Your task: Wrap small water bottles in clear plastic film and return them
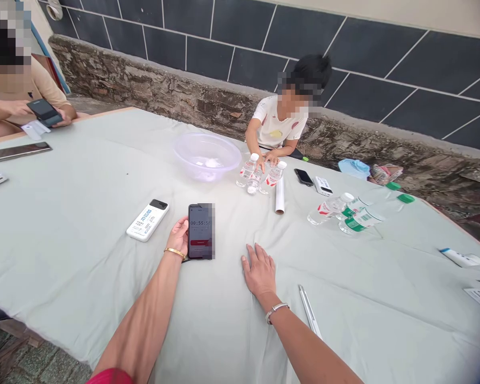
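Observation:
In my left hand [178, 234] is a dark smartphone [200, 232], gripped along its left edge, with a timer-like display and a red button lit on its screen. My right hand [260, 271] lies flat on the pale tablecloth [224, 320], fingers stretched forward and nothing in it. Beside the right forearm rests a slim silver utility knife [310, 312]. A white power bank [148, 220] with blue print lies left of the phone.
Across the table a person [282, 122] touches clear water bottles [272, 177] near a purple-tinted basin [207, 156]. A white roll [279, 196] lies beside them. More bottles [360, 218] lean at right. Another person [24, 101] holds a device at far left.

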Available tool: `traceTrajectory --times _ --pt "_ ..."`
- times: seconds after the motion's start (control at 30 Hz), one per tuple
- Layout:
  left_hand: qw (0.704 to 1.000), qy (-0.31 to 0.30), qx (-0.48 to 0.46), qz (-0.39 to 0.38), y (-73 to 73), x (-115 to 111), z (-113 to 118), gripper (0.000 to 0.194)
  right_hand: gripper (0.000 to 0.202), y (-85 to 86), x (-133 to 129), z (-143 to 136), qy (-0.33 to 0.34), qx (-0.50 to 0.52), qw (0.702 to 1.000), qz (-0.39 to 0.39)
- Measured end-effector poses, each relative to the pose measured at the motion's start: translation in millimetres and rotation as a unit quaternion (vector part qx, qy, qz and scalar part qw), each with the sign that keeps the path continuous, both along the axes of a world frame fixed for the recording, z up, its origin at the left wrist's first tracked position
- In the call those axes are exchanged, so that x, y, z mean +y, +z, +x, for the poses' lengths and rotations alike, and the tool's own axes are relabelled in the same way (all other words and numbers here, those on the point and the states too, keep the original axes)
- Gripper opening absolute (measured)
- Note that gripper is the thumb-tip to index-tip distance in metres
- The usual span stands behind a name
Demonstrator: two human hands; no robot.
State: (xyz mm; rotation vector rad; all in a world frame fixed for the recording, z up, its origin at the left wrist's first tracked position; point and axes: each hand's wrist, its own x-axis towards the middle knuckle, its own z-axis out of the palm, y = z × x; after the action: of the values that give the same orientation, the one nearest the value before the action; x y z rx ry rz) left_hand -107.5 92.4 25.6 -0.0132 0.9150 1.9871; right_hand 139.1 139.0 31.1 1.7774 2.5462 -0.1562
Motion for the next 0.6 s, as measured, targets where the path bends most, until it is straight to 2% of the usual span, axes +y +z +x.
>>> traceTrajectory --times 0.6 --pt "1.000 -0.003 0.014 -0.008 4.2 -0.9 0.9 0.036 0.052 -3.0 0.6 0.4 0.000 0.005 1.000 -0.005"
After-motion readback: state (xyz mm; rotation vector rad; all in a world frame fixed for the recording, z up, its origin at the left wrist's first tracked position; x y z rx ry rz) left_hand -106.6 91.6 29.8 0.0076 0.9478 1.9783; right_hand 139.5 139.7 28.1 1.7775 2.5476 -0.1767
